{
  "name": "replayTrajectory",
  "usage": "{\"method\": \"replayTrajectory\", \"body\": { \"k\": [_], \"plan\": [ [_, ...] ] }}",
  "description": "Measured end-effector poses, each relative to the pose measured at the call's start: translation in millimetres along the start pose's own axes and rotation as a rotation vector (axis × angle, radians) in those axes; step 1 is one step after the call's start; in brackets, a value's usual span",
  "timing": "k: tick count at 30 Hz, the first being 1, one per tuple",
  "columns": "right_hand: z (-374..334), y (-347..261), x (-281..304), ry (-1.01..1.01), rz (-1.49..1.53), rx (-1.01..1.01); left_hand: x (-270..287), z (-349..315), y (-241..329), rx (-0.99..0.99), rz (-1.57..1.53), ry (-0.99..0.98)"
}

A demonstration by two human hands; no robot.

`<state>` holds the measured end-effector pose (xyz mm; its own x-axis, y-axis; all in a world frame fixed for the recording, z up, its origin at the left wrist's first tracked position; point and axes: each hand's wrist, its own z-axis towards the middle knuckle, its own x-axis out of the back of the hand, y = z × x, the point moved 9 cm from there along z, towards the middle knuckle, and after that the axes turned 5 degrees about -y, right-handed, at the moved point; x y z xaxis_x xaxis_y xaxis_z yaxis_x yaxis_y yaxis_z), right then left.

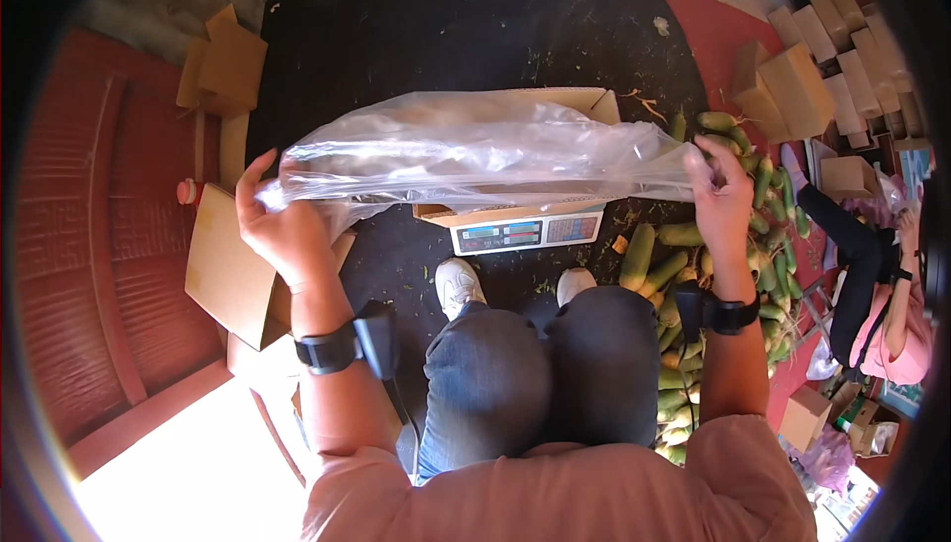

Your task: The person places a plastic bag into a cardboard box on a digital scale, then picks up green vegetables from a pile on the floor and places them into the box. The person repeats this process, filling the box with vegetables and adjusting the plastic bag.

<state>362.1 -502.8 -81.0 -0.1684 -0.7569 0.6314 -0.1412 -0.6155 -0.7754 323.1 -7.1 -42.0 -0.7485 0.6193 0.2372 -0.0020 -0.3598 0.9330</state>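
Note:
A clear plastic bag (466, 151) is stretched wide between my two hands, above an open cardboard box (575, 101). My left hand (282, 225) grips the bag's left end, and my right hand (721, 190) pinches its right end. Under the box stands a white digital scale (530, 232), its panel facing me. The bag covers most of the box's opening, so what lies inside cannot be made out. Dark straps with small devices circle both my wrists.
Green radishes (639, 255) lie heaped to the right of the scale. An open carton (233, 255) stands at left, another (228, 66) beyond it. Stacked boxes (852, 47) fill the far right. Another person (887, 324) sits at the right edge. Dark sheeting (475, 27) covers the floor.

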Motion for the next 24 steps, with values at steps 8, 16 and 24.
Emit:
{"method": "replayTrajectory", "body": {
  "k": [8,16,24],
  "plan": [
    [-13,-31,-9,-0.385,1.257,-0.125,-38,-32,-81,0.93,-1.443,-0.544],
    [-38,-104,-7,-0.472,0.257,0.362,-23,-22,-10,0.594,-0.767,-0.412],
    [-4,-42,-5,-0.249,0.266,0.068,-41,-27,36,-0.164,-0.105,-0.423]
  ]
}}
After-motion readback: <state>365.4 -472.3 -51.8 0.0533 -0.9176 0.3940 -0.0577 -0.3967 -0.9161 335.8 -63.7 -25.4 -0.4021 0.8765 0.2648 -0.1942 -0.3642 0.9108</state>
